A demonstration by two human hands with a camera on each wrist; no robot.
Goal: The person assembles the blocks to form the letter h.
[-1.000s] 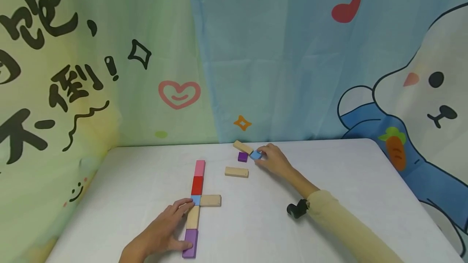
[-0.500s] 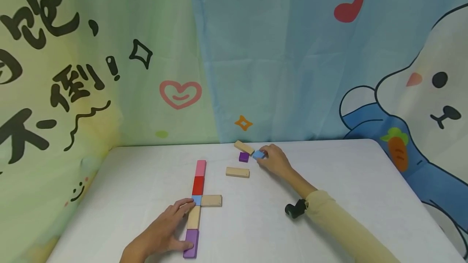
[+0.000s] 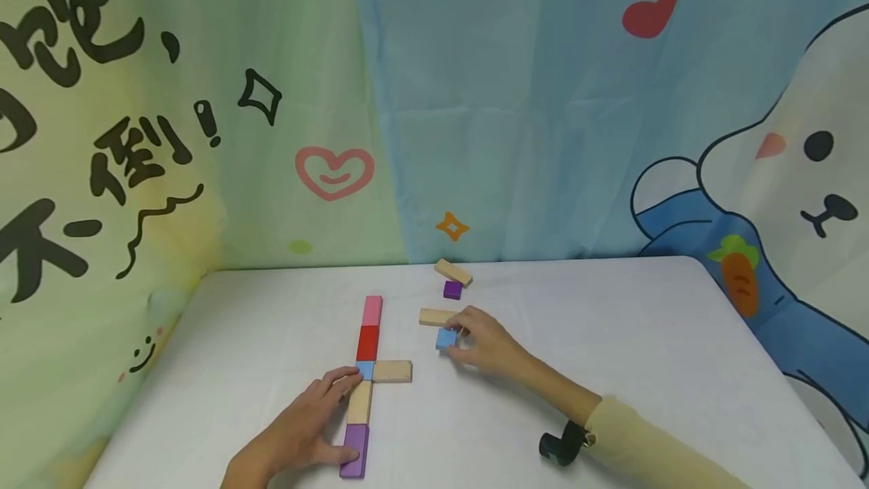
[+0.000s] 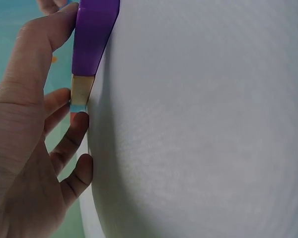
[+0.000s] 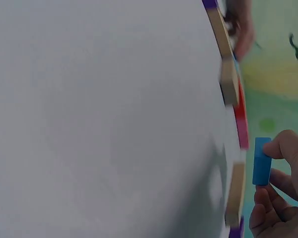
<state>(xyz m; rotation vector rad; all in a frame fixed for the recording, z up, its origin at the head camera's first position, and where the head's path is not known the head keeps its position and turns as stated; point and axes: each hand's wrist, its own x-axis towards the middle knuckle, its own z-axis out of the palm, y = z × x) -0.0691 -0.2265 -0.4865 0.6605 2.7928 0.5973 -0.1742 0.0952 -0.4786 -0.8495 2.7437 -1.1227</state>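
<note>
Far left: pale yellow-green backdrop with black characters, meeting the white table. Left hand low, alongside a straight row of blocks; thumb on the long purple block, a fingertip at the inlaid blue block. Fingers spread apart and relaxed, not clamped on anything.

Row, near to far: long purple block, in-line wood block, inlaid blue block, red block, pink block — laid end to end. Side wood block juts rightward, abutting the inlaid blue block.

Right of the row, farther back: loose wood block, its right end partly behind the right hand. That hand pinches the carried blue block between thumb and fingers, just nearer than the loose wood block; the right wrist view shows it raised off the tabletop. Behind, near the table's far edge: small purple block next to a slanted wood block; contact between them cannot be told.

Farther right: black device at the right wrist, then pale yellow sleeve. Rightmost: printed white animal with carrot on blue.
</note>
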